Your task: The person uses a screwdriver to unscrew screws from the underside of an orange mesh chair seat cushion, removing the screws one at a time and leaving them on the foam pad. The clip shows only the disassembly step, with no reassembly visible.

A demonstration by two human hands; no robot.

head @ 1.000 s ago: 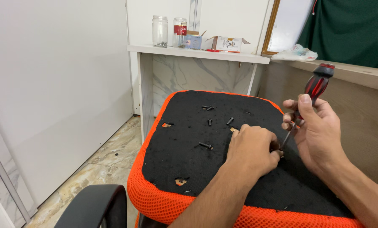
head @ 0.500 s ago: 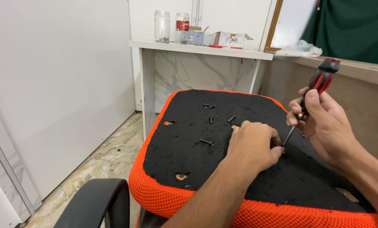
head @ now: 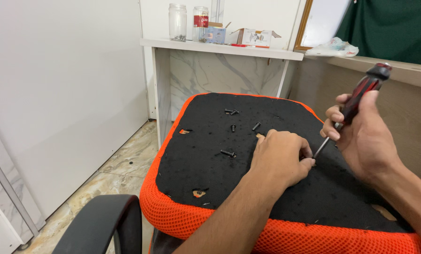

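Right hand (head: 365, 141) wrapped tight around the red-and-black screwdriver (head: 361, 96), handle tilted up and away, its shaft slanting down-left to the tip just beside the left hand's fingertips. Left hand (head: 278, 157) rests knuckles-up on the black underside of the seat (head: 206, 155), fingers curled in at the tip; whether they pinch anything, I cannot tell. Loose black screws (head: 228, 153) lie scattered just left of that hand. Orange mesh (head: 173, 211) rims the seat; a black armrest (head: 102, 226) sits lower left.
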